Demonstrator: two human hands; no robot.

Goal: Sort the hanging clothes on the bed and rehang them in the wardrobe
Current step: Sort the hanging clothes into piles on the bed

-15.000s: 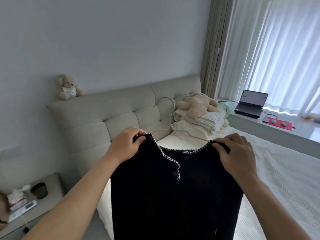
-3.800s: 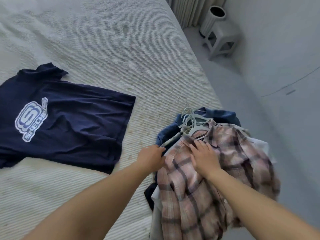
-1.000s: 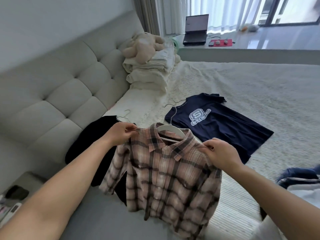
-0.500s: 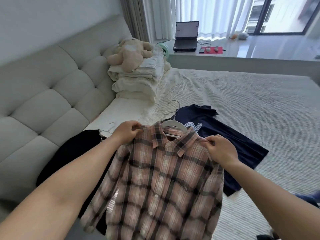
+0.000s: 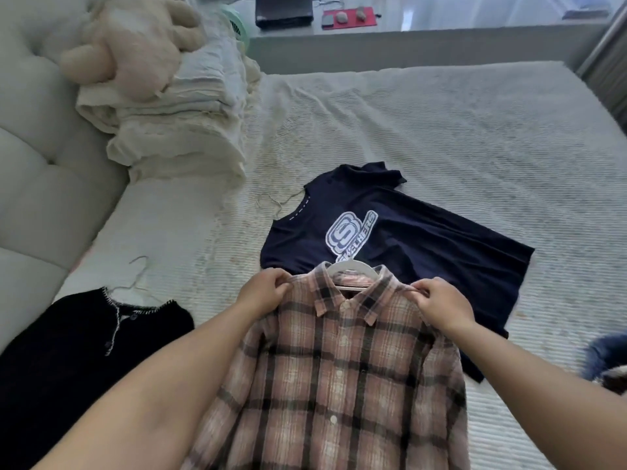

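Bed (image 5: 458,137): pale ribbed cover fills the view, spreading out beyond and to both sides of the fingers.
Headboard (image 5: 30,184): padded, light grey, far off to the left of the left fingers.
Plaid shirt (image 5: 339,385): pink and dark checks, buttoned, on a white hanger (image 5: 353,268); it is held up by its shoulders and hangs below the fingers, in front of the bed.
Navy T-shirt (image 5: 424,245): spread flat on the bed just beyond the fingers, white and blue logo up, its near edge hidden behind the plaid collar; a thin hanger hook sticks out of its neck.
Black knit top (image 5: 68,351): lies on the bed to the left of the left fingers, pale stitching at the neck, a wire hanger hook above its collar.
Folded bedding (image 5: 183,123): cream stack well beyond the left fingers, by the headboard, with a beige plush toy (image 5: 135,45) on top.
Blue garment (image 5: 607,357): only an edge shows, low to the right of the right fingers.
Laptop (image 5: 283,10): dark, on the ledge far beyond the bed.
Left hand (image 5: 263,293): fingers pinched together on the shirt's left shoulder seam.
Right hand (image 5: 444,307): fingers curled and clamped on the shirt's right shoulder.
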